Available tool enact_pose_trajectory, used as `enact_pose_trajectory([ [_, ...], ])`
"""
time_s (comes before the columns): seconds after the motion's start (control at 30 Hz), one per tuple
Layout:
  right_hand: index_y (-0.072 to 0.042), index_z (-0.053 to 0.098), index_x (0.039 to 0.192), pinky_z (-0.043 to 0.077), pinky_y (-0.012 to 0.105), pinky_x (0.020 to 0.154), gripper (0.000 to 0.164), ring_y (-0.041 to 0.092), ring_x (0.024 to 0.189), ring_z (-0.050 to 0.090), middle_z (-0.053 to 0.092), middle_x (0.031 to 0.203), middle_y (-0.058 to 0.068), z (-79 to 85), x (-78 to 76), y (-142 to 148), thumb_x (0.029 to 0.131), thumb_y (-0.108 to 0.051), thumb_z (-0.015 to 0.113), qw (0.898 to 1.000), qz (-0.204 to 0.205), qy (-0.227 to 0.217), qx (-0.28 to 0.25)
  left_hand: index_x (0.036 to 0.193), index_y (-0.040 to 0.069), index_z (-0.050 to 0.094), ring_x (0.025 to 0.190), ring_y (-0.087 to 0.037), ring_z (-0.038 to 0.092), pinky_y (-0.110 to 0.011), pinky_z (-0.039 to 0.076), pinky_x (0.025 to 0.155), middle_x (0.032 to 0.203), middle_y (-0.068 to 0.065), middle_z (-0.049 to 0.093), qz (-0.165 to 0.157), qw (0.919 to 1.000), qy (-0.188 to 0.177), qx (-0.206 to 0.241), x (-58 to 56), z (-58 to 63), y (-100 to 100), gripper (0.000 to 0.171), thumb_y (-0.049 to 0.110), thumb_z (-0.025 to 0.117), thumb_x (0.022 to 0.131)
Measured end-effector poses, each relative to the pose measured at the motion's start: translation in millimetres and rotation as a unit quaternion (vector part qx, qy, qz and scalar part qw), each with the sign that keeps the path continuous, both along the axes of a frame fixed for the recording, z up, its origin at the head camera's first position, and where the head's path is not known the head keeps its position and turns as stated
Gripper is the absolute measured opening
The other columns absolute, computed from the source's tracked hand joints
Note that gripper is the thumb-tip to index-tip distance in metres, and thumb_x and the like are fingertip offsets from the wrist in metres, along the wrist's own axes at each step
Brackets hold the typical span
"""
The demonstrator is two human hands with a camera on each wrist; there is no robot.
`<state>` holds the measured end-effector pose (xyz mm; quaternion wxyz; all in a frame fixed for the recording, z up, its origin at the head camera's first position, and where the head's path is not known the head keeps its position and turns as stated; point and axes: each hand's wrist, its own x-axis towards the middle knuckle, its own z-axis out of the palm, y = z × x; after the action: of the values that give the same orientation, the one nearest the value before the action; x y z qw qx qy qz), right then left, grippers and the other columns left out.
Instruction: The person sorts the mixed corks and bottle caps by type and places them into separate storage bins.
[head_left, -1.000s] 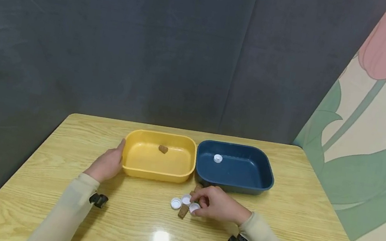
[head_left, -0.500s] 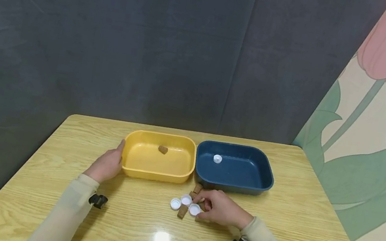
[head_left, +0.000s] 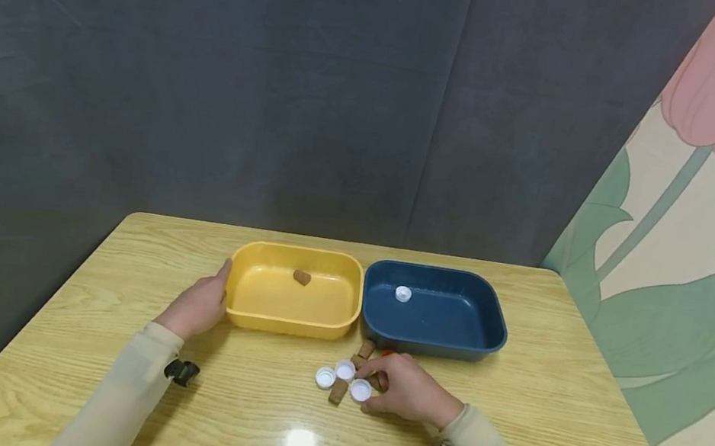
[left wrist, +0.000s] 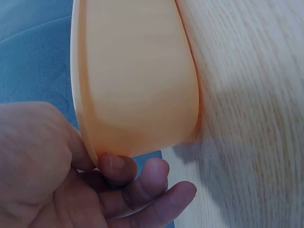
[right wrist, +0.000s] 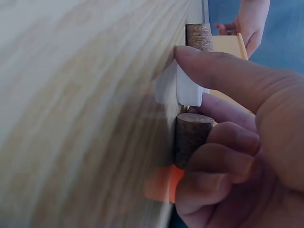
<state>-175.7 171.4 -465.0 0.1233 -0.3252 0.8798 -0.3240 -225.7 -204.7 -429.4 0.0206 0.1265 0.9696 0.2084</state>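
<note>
My right hand [head_left: 412, 391] is low over the table with thumb and index finger at a white bottle cap [head_left: 361, 390]. In the right wrist view they pinch this ribbed cap [right wrist: 187, 91], which sits right at the tabletop. A cork [right wrist: 194, 138] stands just under the curled other fingers. Two more white caps [head_left: 345, 370] and several corks [head_left: 338, 391] lie close around the hand, partly hidden by it. On the left, my left hand [head_left: 196, 305] holds the end of the yellow bin [head_left: 286, 326], fingertips against its outer wall [left wrist: 142, 85] below the rim.
Right beside the yellow bin stands a dark blue bin [head_left: 429, 348] holding one white cap [head_left: 403, 294]. Inside the yellow bin lies a piece of cork [head_left: 301, 277]. A small orange-red thing [head_left: 388, 352] peeks out behind my right hand. A dark curtain [head_left: 348, 98] hangs behind the table.
My right hand has drawn slightly right and toward me, uncovering more of the caps and corks, and its thumb and index finger have come onto the nearest cap. My left hand stays put.
</note>
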Motion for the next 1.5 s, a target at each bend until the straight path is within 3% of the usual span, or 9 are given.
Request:
enact_pose_trajectory([
  [0.33, -0.015, 0.078, 0.105, 0.030, 0.017, 0.053, 0.031, 0.000, 0.052, 0.035, 0.040, 0.056, -0.014, -3.5, 0.4, -1, 0.075, -0.017, 0.088, 1.000, -0.007, 0.013, 0.002, 0.151, -0.019, 0.010, 0.114, -0.041, 0.062, -0.052, 0.050, 0.093, 0.129, -0.036, 0.057, -0.002, 1.0000, 0.002, -0.006, 0.8, 0.3, -1, 0.057, 0.008, 0.034, 0.106],
  [0.53, -0.015, 0.079, 0.105, 0.030, 0.016, 0.054, 0.031, -0.001, 0.052, 0.034, 0.039, 0.056, -0.015, -3.5, 1.6, -1, 0.075, -0.019, 0.089, 1.000, -0.007, 0.011, -0.002, 0.151, -0.019, 0.010, 0.119, -0.044, 0.058, -0.055, 0.045, 0.101, 0.133, -0.037, 0.054, -0.004, 1.0000, 0.007, -0.003, 0.7, -0.6, 0, 0.057, 0.009, 0.033, 0.107],
  [0.7, -0.015, 0.079, 0.105, 0.030, 0.016, 0.054, 0.032, -0.001, 0.052, 0.034, 0.039, 0.056, -0.015, -2.9, 2.7, 1, 0.075, -0.020, 0.089, 1.000, -0.009, 0.005, -0.010, 0.151, -0.020, 0.010, 0.116, -0.043, 0.060, -0.054, 0.047, 0.099, 0.131, -0.037, 0.056, -0.005, 0.9999, 0.009, -0.006, 0.5, -1.4, 0, 0.057, 0.006, 0.033, 0.106],
  [1.0, -0.022, 0.078, 0.099, 0.035, 0.018, 0.056, 0.028, 0.000, 0.057, 0.039, 0.047, 0.063, -0.011, 3.0, 4.2, 5, 0.074, -0.023, 0.090, 1.000, -0.019, 0.000, -0.014, 0.151, -0.020, 0.011, 0.118, -0.043, 0.060, -0.055, 0.047, 0.099, 0.132, -0.037, 0.055, -0.005, 0.9999, 0.012, -0.005, -0.8, -2.4, -1, 0.057, 0.007, 0.035, 0.106],
  [1.27, -0.021, 0.076, 0.098, 0.035, 0.018, 0.055, 0.026, 0.000, 0.057, 0.040, 0.055, 0.066, -0.004, 7.1, 4.5, 9, 0.076, -0.021, 0.089, 1.000, -0.026, 0.003, -0.015, 0.150, -0.021, 0.013, 0.113, -0.042, 0.062, -0.053, 0.049, 0.096, 0.128, -0.036, 0.058, -0.008, 0.9997, 0.017, -0.013, -0.9, -2.3, -1, 0.056, 0.004, 0.035, 0.104],
  [1.5, -0.023, 0.072, 0.092, 0.034, 0.019, 0.056, 0.021, 0.001, 0.057, 0.039, 0.052, 0.066, -0.001, 19.6, 4.2, 13, 0.077, -0.022, 0.087, 0.999, -0.038, 0.026, -0.021, 0.151, -0.020, 0.012, 0.114, -0.042, 0.062, -0.054, 0.048, 0.098, 0.128, -0.035, 0.058, -0.006, 0.9999, 0.014, -0.006, -0.4, -1.7, -1, 0.058, 0.008, 0.036, 0.106],
])
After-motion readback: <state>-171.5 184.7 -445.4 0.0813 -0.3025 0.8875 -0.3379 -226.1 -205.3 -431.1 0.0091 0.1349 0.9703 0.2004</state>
